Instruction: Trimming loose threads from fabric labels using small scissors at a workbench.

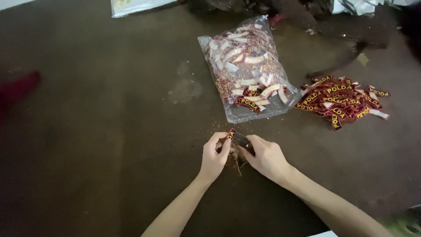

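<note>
Left hand (214, 159) pinches one end of a small red embroidered patch (231, 133) between thumb and curled fingers, low over the dark table (109, 145). Right hand (265, 157) is closed on a small dark tool (241, 139) touching that patch; a clear bag of patches (247, 70) and a loose pile (342, 101) lie beyond

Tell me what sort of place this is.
Probably a small garment-trim or label workshop. A clear plastic bag full of embroidered patches lies on a dark worktable, a loose pile of patches beside it, and both hands work on one patch.
</note>
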